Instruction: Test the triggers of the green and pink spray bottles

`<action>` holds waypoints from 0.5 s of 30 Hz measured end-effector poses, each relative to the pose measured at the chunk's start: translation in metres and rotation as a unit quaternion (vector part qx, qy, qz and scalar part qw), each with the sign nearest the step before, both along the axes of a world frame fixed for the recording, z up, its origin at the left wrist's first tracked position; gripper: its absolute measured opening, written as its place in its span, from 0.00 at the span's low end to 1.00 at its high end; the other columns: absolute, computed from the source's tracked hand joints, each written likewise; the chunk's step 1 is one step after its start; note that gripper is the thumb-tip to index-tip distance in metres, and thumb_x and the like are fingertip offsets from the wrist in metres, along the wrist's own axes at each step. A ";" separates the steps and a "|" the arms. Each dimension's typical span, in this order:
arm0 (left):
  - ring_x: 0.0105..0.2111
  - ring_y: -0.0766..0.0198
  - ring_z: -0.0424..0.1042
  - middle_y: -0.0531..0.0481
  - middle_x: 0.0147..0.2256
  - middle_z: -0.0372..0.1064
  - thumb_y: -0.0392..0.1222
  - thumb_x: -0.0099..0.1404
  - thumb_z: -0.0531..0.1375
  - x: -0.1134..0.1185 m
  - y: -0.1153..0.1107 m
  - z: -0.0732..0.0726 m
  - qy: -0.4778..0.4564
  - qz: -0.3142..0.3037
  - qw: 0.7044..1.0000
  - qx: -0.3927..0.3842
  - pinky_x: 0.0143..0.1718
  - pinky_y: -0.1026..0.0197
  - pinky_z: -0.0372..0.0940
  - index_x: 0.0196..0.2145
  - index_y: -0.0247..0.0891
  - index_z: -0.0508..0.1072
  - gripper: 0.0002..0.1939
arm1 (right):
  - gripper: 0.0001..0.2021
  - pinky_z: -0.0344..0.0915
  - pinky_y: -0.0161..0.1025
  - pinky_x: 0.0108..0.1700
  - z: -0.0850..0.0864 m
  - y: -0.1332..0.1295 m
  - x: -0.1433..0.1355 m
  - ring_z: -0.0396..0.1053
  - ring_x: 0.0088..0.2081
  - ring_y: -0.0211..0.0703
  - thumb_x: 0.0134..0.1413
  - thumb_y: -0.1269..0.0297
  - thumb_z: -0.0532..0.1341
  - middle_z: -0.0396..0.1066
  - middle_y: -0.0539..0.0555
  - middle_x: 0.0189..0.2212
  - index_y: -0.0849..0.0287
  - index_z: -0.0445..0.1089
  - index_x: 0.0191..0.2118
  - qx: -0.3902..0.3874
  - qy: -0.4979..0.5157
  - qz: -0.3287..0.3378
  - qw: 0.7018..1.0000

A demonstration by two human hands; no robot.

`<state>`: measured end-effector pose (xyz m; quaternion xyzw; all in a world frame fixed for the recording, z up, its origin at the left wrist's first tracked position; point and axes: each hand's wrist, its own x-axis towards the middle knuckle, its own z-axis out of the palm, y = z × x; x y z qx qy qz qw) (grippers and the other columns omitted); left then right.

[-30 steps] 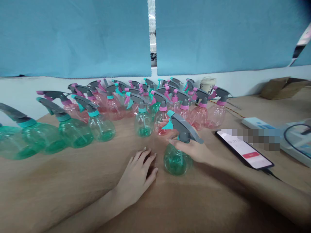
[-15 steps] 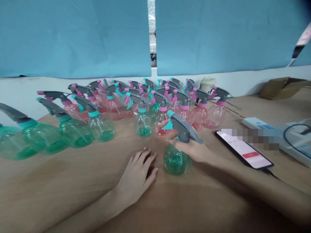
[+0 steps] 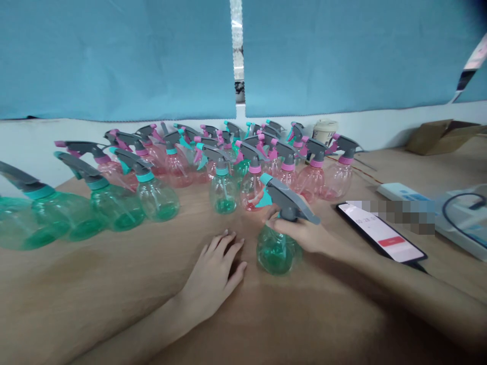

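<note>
My right hand (image 3: pixel 304 232) is closed round the neck of a green spray bottle (image 3: pixel 277 252), just below its grey head and turquoise trigger. The bottle stands upright on the wooden table (image 3: pixel 152 284). Left of it, my left hand (image 3: pixel 216 268) lies flat on the tabletop with fingers stretched and slightly apart, holding nothing. Just beyond the hands stand a clear spray bottle (image 3: pixel 224 192) with green at its base and a pink one (image 3: pixel 253 190) with a pink collar. Part of the right hand's fingers is hidden behind the held bottle.
Several green spray bottles (image 3: pixel 116 205) line the left side, with many pink and green ones packed behind. A phone (image 3: pixel 380 233) showing a timer lies at right, beside a white power strip (image 3: pixel 411 195). Farther back are a paper cup (image 3: pixel 325 133) and a cardboard box (image 3: pixel 437 137).
The fingers of my right hand have drawn in closer to the bottle's neck and trigger. My left hand and the bottles stay in place; the view shifts very slightly.
</note>
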<state>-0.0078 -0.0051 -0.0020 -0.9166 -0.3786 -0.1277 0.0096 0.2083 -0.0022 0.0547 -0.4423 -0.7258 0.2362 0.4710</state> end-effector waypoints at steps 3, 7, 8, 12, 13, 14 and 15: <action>0.53 0.52 0.55 0.43 0.52 0.59 0.44 0.66 0.50 0.000 0.001 0.000 -0.001 -0.001 1.000 0.000 0.50 0.48 0.56 0.53 0.36 0.61 0.19 | 0.09 0.61 0.37 0.30 -0.002 0.000 0.001 0.66 0.27 0.39 0.41 0.71 0.56 0.66 0.46 0.26 0.53 0.61 0.33 -0.026 0.028 0.019 0.999; 0.54 0.52 0.55 0.43 0.52 0.59 0.44 0.66 0.50 -0.002 0.001 -0.002 -0.002 -0.001 1.000 -0.002 0.50 0.48 0.56 0.53 0.36 0.60 0.19 | 0.10 0.62 0.35 0.30 0.003 -0.004 -0.001 0.65 0.26 0.35 0.40 0.73 0.56 0.65 0.45 0.27 0.53 0.62 0.32 -0.023 0.063 0.043 0.997; 0.54 0.52 0.55 0.43 0.52 0.59 0.44 0.66 0.50 -0.002 0.001 -0.003 -0.002 0.000 1.000 -0.002 0.50 0.48 0.56 0.53 0.36 0.60 0.19 | 0.10 0.62 0.34 0.30 0.006 -0.005 -0.002 0.65 0.26 0.34 0.39 0.74 0.56 0.65 0.45 0.28 0.53 0.62 0.31 -0.018 0.070 0.046 0.996; 0.53 0.52 0.55 0.43 0.52 0.59 0.44 0.66 0.50 -0.001 0.000 -0.003 -0.002 0.003 1.000 -0.002 0.50 0.49 0.55 0.53 0.36 0.60 0.19 | 0.12 0.62 0.32 0.30 0.014 -0.012 -0.004 0.65 0.28 0.34 0.37 0.78 0.55 0.65 0.45 0.28 0.54 0.61 0.29 -0.018 0.059 0.039 0.997; 0.53 0.52 0.55 0.43 0.52 0.59 0.44 0.66 0.50 -0.001 0.000 -0.003 -0.001 0.003 1.000 -0.003 0.50 0.49 0.55 0.53 0.36 0.60 0.19 | 0.12 0.62 0.32 0.31 0.013 -0.012 -0.003 0.65 0.29 0.35 0.37 0.77 0.55 0.65 0.45 0.28 0.54 0.61 0.30 -0.019 0.052 0.038 0.998; 0.53 0.52 0.55 0.43 0.52 0.59 0.44 0.66 0.50 -0.001 0.000 -0.003 0.000 0.004 1.000 -0.003 0.50 0.49 0.56 0.54 0.37 0.60 0.19 | 0.11 0.63 0.33 0.32 0.012 -0.011 -0.003 0.66 0.30 0.35 0.38 0.76 0.55 0.66 0.46 0.29 0.54 0.61 0.31 -0.020 0.048 0.038 0.998; 0.53 0.52 0.55 0.43 0.52 0.58 0.44 0.66 0.50 -0.001 0.000 -0.003 0.001 0.004 1.000 -0.004 0.50 0.48 0.56 0.54 0.37 0.60 0.19 | 0.11 0.63 0.34 0.33 0.009 -0.010 -0.002 0.67 0.31 0.36 0.39 0.75 0.55 0.66 0.46 0.30 0.54 0.61 0.32 -0.022 0.047 0.040 0.998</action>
